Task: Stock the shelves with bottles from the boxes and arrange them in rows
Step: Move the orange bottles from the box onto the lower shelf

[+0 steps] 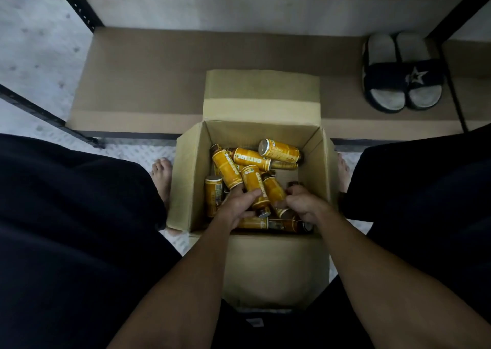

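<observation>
Reaches with both arms into the open cardboard box [190, 189], down at its near end. Grips a yellow OATSIDE bottle [253, 185] with the left hand [235, 206], thumb laid across the upper side and fingers curled underneath, label up, dark cap end pointing at the near wall of the box. Holds the right hand [303, 202] knuckles-up just beside it, fingers bent down and fingertips touching a second bottle [273, 190] that leans against the first. Cannot tell whether that hand closes round it or only presses on it, with the palm side hidden.

Elsewhere in the box, a loose heap of the same yellow bottles [281, 150], lying on their sides at all angles, one standing upright against the left wall.

Beyond the far flap of the box, a low brown shelf [132, 69] framed by black metal uprights. On it, to the right of the box, a pair of dark slippers [401, 75] set side by side.

Close to either side of the box, bare feet [162, 178] on the pale floor, with dark-clothed knees spread wide.
</observation>
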